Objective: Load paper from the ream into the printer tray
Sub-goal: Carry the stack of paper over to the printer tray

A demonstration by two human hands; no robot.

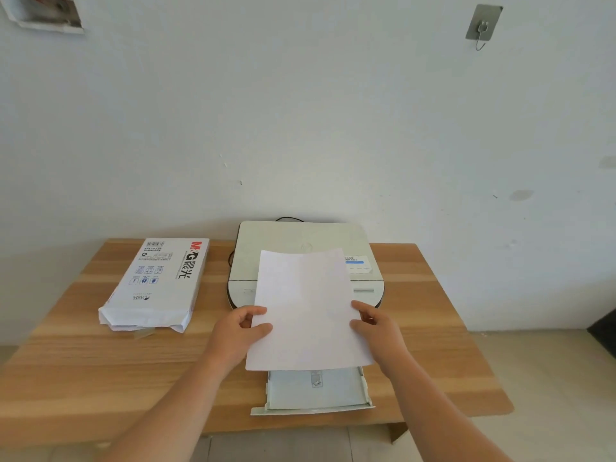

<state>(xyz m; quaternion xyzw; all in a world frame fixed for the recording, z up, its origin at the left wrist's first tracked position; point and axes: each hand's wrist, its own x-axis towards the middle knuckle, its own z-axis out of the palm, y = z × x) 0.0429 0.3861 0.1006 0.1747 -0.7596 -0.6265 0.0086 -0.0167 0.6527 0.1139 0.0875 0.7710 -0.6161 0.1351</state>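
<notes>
both hands (238,331) grip paper (308,311) | above tray (316,393), seemingly empty | ream (160,283) left

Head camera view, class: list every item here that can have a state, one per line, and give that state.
Paper ream: wrapper torn open at the near end, lying flat on the table.
Printer tray: pulled out, no paper visible in the uncovered part.
Paper stack: held above the tray, not yet in.
Left hand: gripping the stack's left edge.
Right hand: gripping its right edge.
Printer: top lid closed.
</notes>
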